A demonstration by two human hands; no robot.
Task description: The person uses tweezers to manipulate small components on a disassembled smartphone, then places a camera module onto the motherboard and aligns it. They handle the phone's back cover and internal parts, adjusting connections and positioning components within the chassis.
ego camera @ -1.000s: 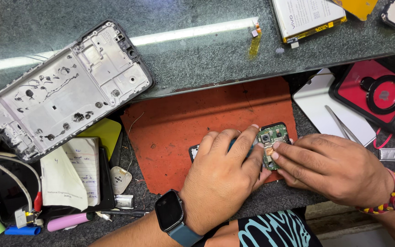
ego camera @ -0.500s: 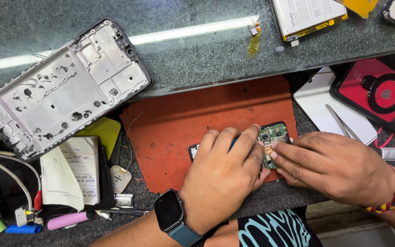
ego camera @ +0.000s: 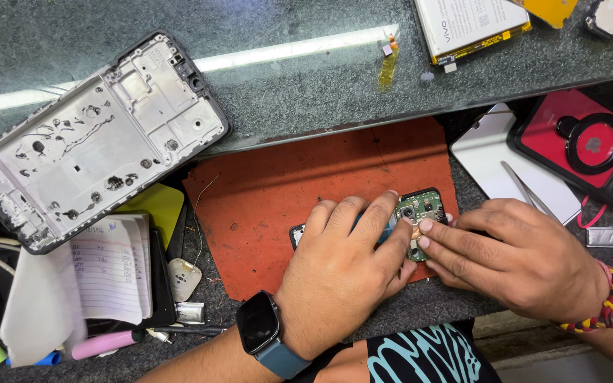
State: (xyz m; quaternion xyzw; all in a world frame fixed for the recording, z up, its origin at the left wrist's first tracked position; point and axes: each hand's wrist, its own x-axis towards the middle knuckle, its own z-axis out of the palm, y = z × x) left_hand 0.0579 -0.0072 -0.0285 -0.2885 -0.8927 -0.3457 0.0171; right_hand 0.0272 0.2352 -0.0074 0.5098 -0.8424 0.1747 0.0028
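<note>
My left hand (ego camera: 345, 266), with a dark smartwatch (ego camera: 258, 328) on its wrist, lies flat over a small phone part on the red-orange work mat (ego camera: 271, 188). Its fingers press a green circuit board (ego camera: 420, 213) with a black camera module at its top. My right hand (ego camera: 516, 255), with a beaded bracelet (ego camera: 604, 308) on the wrist, meets it from the right, and its fingertips pinch the board's right edge. Most of the part under my left palm is hidden.
A stripped grey phone frame (ego camera: 97, 142) lies at the upper left on the glass counter. A battery (ego camera: 470, 25) sits at the top right, a red and black phone back (ego camera: 590, 142) and tweezers (ego camera: 526, 188) at the right. A notepad (ego camera: 111, 266), pens and cables crowd the lower left.
Both hands stay on the circuit board with only slight finger shifts. Nothing else has moved.
</note>
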